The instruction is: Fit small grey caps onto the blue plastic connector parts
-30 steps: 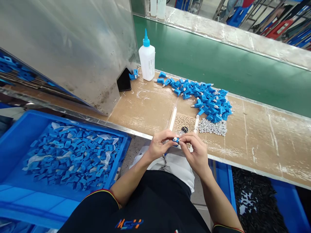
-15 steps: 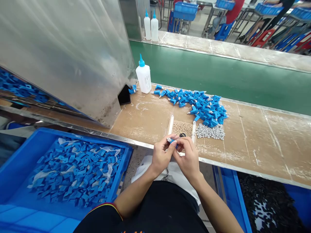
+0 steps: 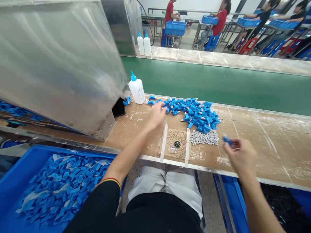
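A small blue plastic piece [image 3: 227,140] is pinched by the fingers of the right hand [image 3: 241,160], and the left hand [image 3: 156,116] is held open, fingers apart, just beside the blue pile [image 3: 194,111] on the tabletop [image 3: 267,155].

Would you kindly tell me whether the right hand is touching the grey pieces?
Apart: the head view shows the right hand clear of the grey pieces, with cardboard showing between them.

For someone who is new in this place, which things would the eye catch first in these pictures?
The eye goes first to the heap of bright blue plastic parts on the cardboard-covered bench, and to the blue crate of similar parts at lower left. Beyond the bench runs a wide green belt. The left hand is out over the bench near the heap, while the right hand pinches one blue piece.
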`<state>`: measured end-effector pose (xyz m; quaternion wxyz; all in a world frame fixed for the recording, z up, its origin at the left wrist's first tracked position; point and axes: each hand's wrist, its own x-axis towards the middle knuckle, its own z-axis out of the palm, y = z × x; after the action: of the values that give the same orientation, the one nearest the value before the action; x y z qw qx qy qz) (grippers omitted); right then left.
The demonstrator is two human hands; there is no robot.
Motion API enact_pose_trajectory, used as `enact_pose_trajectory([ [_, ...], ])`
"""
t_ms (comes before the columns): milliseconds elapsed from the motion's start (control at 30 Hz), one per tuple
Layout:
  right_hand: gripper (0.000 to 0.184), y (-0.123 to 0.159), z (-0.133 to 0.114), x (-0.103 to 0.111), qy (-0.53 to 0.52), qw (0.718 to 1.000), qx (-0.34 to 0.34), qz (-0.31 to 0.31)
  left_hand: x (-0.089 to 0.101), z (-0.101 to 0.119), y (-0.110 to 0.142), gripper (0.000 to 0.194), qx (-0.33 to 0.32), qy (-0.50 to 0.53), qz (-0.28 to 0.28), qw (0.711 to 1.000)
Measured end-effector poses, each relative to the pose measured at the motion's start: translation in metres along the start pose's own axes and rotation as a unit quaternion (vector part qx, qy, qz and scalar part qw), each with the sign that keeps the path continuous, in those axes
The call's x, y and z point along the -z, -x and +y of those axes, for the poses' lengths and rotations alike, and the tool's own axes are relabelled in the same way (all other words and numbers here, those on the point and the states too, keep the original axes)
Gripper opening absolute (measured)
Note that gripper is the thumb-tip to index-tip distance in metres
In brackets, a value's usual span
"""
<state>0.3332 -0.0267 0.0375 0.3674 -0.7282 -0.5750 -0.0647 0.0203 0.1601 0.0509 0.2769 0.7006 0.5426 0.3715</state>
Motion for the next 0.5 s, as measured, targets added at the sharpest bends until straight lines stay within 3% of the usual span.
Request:
enact_pose_trajectory([
  [67,0.038,-0.016,0.071,0.024,0.072,0.996,-0.015,0.052,0.003,-0.014,-0.04,0.025,0.057,-0.15,0.033,0.987],
  [133,0.045,-0.026,0.129,0.047,0.11,0.989,-0.02,0.097,0.004,-0.024,-0.06,0.029,0.09,-0.239,0.021,0.967],
  [233,0.053,-0.035,0.171,0.067,0.153,0.979,-0.062,0.116,0.003,-0.031,-0.064,0.03,0.071,-0.293,0.004,0.953],
  [300,0.055,-0.037,0.167,0.068,0.191,0.97,-0.087,0.122,0.006,-0.032,-0.06,0.03,0.04,-0.301,0.004,0.953],
  [367,0.049,-0.033,0.14,0.057,0.196,0.973,-0.067,0.101,0.014,-0.032,-0.051,0.029,0.02,-0.287,0.003,0.958],
  [433,0.037,-0.02,0.1,0.037,0.138,0.99,-0.015,0.031,0.027,-0.031,-0.034,0.027,0.003,-0.251,0.011,0.968],
  [500,0.025,0.0,0.056,0.011,0.032,0.995,0.038,-0.088,0.041,-0.031,-0.009,0.025,-0.032,-0.2,0.047,0.978],
])
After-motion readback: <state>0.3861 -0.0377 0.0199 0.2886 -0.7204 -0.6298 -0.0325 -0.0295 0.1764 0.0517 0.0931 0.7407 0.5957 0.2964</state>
